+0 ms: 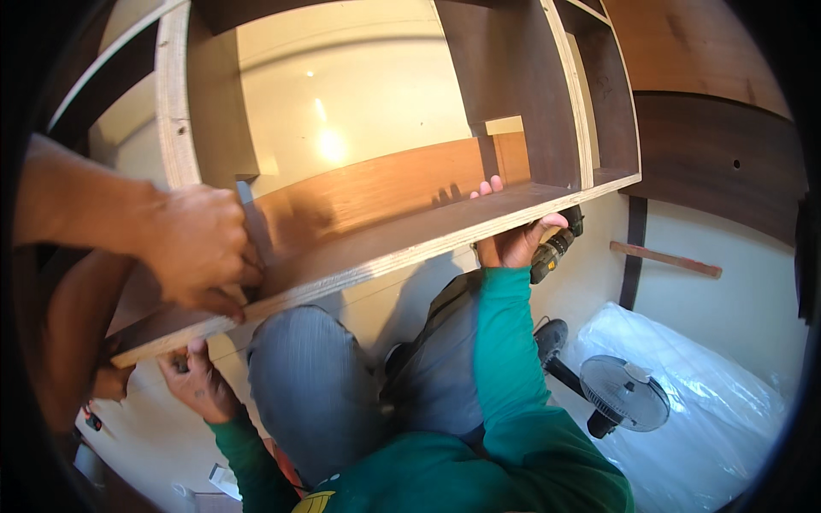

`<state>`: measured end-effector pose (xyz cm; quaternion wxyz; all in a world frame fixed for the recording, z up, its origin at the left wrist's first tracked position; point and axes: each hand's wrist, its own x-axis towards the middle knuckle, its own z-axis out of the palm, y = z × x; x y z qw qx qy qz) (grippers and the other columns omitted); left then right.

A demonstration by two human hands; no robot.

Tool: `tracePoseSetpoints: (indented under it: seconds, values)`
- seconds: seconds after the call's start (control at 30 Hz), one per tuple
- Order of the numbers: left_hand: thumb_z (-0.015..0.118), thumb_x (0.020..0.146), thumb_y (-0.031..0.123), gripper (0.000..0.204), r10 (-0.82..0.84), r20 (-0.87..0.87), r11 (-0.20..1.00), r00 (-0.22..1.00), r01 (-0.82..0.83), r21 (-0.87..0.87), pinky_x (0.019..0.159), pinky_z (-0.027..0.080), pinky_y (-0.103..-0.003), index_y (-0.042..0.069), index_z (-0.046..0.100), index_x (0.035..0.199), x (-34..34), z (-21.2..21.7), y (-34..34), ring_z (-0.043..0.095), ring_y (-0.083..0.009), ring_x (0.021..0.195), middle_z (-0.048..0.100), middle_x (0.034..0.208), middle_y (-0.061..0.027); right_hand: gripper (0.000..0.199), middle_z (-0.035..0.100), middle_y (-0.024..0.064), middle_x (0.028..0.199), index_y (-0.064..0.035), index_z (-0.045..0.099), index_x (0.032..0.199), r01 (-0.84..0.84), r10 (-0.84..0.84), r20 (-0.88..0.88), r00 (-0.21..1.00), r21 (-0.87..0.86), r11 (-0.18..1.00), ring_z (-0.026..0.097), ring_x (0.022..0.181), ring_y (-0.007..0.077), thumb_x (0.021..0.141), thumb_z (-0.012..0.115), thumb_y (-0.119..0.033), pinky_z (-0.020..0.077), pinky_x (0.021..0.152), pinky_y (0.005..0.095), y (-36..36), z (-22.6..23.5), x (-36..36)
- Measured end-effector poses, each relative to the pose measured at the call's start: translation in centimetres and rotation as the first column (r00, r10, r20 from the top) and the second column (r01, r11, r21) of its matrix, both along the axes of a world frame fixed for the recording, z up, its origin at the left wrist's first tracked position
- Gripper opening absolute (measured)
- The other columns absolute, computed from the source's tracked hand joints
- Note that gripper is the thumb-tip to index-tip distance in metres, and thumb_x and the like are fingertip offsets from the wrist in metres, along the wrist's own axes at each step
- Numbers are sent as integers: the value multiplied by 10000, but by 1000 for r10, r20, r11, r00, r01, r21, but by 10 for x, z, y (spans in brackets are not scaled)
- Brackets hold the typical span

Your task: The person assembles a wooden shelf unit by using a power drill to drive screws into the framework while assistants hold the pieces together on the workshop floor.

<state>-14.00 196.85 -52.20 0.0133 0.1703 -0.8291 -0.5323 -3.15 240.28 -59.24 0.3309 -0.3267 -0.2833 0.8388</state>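
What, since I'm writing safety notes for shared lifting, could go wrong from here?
The right hand grips the lower board of the plywood shelf frame close to the person's knees; if it slipped, the frame could drop or tip onto them.

A co-worker's hand is on the frame near the person's left hand; uneven pushing might twist it or pinch someone.

The cordless drill appears right beside the right hand, so it might get knocked.

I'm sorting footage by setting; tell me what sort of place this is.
Probably a room being fitted out: an open brown plywood cabinet frame, a black-and-yellow power tool and crinkled translucent plastic sheeting.
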Motion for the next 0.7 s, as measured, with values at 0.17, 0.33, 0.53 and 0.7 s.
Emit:
tracePoseSetpoints:
  seconds: [0.17,0.33,0.53,0.7]
  values:
    - [781,893,281,361,-75,-43,992,996,70,-102,768,434,-268,12,553,966,5,3,-3,475,-135,824,506,875,-15,980,506,218,1360,-131,447,1409,51,-51,64,997,13,999,556,1185,401,711,632,-794,442,1035,595,1,-5,5]
    - [747,917,330,396,-252,-52,939,966,231,-255,748,486,-336,-43,655,1012,-1,7,-19,592,-175,831,681,919,-104,799,607,177,1208,-122,539,1310,86,-85,9,996,-34,996,611,1070,343,787,653,-716,492,971,515,7,-27,4]
    - [830,758,561,623,-148,58,925,987,159,-345,638,509,-385,-23,613,753,-19,19,-13,610,-166,655,694,748,-129,863,587,79,1305,-108,536,1357,41,-45,-37,998,-101,994,555,1117,243,778,680,-732,479,926,441,9,-9,0]
    - [821,715,638,679,-193,77,894,978,207,-397,636,516,-384,-17,643,745,-17,16,-29,647,-187,640,707,742,-139,873,562,56,1344,-136,530,1384,102,-106,-32,994,-114,988,518,1191,245,774,688,-739,418,982,513,-1,11,-3]
